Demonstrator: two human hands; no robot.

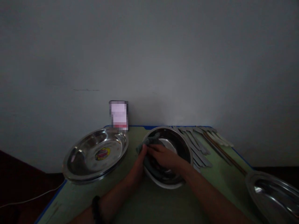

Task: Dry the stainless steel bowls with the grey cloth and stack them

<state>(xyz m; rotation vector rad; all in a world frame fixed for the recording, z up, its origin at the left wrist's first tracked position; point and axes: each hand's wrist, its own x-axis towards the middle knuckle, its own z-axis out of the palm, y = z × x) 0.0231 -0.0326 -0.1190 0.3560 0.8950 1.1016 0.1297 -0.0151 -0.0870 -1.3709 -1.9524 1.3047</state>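
Note:
A steel bowl [178, 140] sits in the middle of the green table [151, 202]. My left hand [138, 168] grips its near left rim, fingers curled over the edge. Inside the bowl, my right hand [163, 157] presses a grey cloth [146, 143] against the left wall; the cloth also folds over the rim. Dim light hides the fingers' finer details.
A wide steel plate [95, 155] with a sticker lies to the left, seemingly stacked on another. Several flat metal utensils [198, 146] and brown chopsticks [224, 154] lie to the right. Another steel dish [273, 193] sits at the far right. A blurred card [118, 115] leans against the wall.

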